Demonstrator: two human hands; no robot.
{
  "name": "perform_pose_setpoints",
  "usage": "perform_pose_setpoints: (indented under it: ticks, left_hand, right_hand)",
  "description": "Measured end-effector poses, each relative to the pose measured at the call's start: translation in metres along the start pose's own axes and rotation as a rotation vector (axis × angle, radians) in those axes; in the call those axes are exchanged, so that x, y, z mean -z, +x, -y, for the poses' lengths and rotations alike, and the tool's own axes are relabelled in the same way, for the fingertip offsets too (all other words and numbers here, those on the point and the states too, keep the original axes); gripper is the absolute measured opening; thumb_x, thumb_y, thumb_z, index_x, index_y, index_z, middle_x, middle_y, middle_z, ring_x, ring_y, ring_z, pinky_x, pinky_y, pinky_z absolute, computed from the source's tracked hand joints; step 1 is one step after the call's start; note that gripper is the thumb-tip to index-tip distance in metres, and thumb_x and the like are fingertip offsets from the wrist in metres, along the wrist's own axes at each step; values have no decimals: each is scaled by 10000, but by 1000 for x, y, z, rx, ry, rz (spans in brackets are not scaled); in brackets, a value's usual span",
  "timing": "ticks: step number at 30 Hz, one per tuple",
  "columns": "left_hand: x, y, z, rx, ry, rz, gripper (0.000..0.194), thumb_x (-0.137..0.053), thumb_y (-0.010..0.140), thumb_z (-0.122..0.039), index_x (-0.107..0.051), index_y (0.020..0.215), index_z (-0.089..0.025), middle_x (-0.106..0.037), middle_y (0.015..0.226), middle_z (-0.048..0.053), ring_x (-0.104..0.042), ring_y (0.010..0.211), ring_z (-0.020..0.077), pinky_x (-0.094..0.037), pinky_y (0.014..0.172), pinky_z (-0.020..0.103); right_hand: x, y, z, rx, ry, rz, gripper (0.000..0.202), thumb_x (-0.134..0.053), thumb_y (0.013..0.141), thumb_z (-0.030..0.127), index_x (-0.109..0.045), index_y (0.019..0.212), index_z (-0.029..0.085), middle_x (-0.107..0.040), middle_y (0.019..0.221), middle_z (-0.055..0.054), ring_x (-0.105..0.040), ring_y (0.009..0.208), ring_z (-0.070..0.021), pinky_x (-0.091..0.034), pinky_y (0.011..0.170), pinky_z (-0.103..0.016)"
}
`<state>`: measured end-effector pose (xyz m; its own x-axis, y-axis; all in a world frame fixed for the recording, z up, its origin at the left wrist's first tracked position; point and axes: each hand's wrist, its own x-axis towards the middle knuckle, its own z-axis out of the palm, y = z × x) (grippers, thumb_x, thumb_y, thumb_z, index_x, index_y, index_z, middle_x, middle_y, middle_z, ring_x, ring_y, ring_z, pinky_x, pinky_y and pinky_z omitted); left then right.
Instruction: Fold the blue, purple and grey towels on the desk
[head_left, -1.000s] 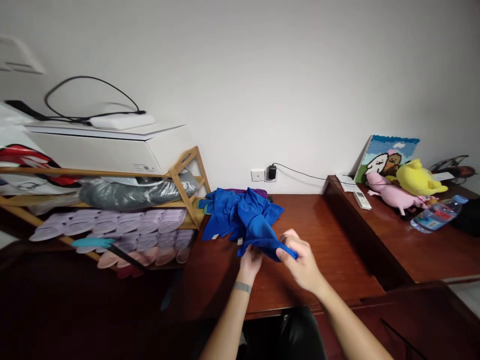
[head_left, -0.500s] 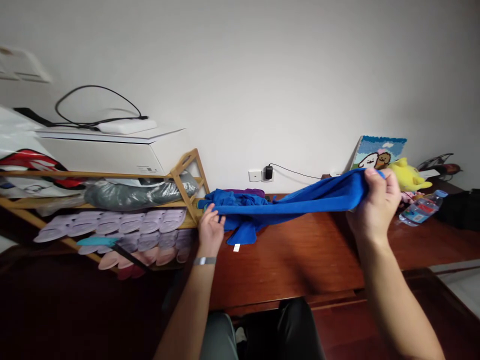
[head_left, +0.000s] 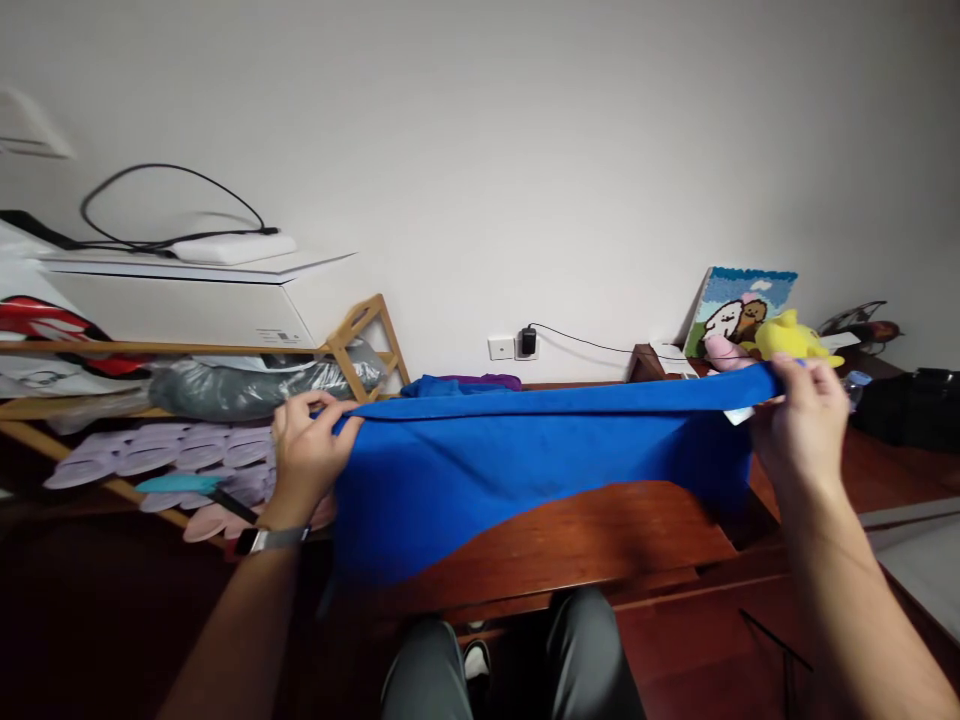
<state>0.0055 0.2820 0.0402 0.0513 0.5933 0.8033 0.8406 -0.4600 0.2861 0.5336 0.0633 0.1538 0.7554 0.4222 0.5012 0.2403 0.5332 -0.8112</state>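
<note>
A blue cloth [head_left: 480, 450] is stretched wide between my two hands, its upper edge folded over and its lower part hanging down over the wooden bench. My left hand [head_left: 311, 445] pinches the left end of that edge between thumb and fingers. At the right end, my right hand [head_left: 806, 420] is closed round the cloth, with a small white label [head_left: 739, 415] showing beside it. Behind the stretched cloth lies more blue fabric [head_left: 439, 386] with a purple piece [head_left: 491, 381], mostly hidden.
Left stands a wooden rack [head_left: 390, 350] with slippers [head_left: 157, 450] and a white box [head_left: 180, 310] on it. A black charger [head_left: 528, 341] is plugged into the wall. A yellow plush toy [head_left: 787, 338] and a dog picture [head_left: 739, 310] stand right. Below is the reddish wooden bench [head_left: 585, 530].
My left hand has gone left and now grips the cloth's edge; before, its fingers were loose beside it. My right hand has moved right and slightly down. The cloth has spread out wide.
</note>
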Motion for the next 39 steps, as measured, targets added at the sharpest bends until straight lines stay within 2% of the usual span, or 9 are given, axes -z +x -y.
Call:
perform_pose_setpoints:
  ticks: [5,11,15,20,24,28,31,34,39]
  left_hand:
    - [-18,-3,34,55,-20,311,318,-547,923,-445,-742,966,-197,-751,984,70,-616,931,217,-536,982,397]
    - [-1,-18,28,10,4,92,426,-415,1045,-475,-716,1192,-211,-784,1175,79,-695,1090,232,-532,1047,397]
    - [11,-107,43,-90,11,193,285,-466,1024,-405,-710,1166,-363,-807,1130,-6,-734,1085,249,-545,1078,440]
    - [3,-247,54,-259,-25,330,353,-518,917,-177,-788,1085,-330,-834,1064,64,-777,952,251,-588,934,389]
    - [-3,-302,55,-304,-86,410,418,-507,837,-92,-810,986,-339,-846,971,39,-787,859,238,-588,825,365]
    - [-8,-280,56,-147,-210,544,233,-603,846,-191,-789,799,-324,-806,796,22,-742,748,250,-572,800,385]
    - [-36,-226,23,174,-468,602,144,-721,778,-200,-795,794,-323,-793,830,42,-726,844,281,-567,916,402]
    - [-96,-171,-37,762,-932,551,251,-785,695,-60,-758,751,-303,-773,928,80,-702,1110,304,-480,1152,389]
    - [-209,-131,-92,895,-1045,508,256,-778,738,-41,-711,769,-287,-723,923,85,-590,1398,304,-403,1232,394]
  right_hand:
    - [-9,10,-73,-440,-38,24,584,-972,652,432,-420,690,244,-446,542,125,-457,467,-64,-379,414,-171]
    - [18,4,-118,-433,-16,19,663,-1003,546,575,-452,699,240,-500,593,97,-522,562,-95,-494,517,-223]
    - [82,-51,-148,-484,-189,7,649,-965,551,672,-520,726,232,-539,606,74,-513,533,-110,-463,480,-232]
    - [159,-148,-216,-700,-445,131,613,-842,545,769,-582,711,239,-554,523,38,-523,438,-172,-440,417,-288]
    - [209,-189,-256,-685,-732,246,490,-723,550,726,-563,660,276,-653,599,-33,-710,598,-327,-588,582,-444]
    - [227,-188,-266,-423,-1202,362,335,-618,727,569,-672,866,270,-751,887,-138,-760,893,-418,-607,777,-541]
    - [193,-179,-267,-106,-1425,506,393,-517,900,455,-732,1101,195,-729,1106,-225,-725,1045,-422,-582,915,-558]
    - [128,-180,-279,28,-1304,775,485,-414,1025,424,-719,1335,209,-701,1340,-183,-682,1224,-347,-524,1097,-496]
    - [52,-201,-317,-46,-1279,1053,571,-404,1073,506,-541,1602,342,-470,1689,-58,-386,1585,-324,-289,1302,-574]
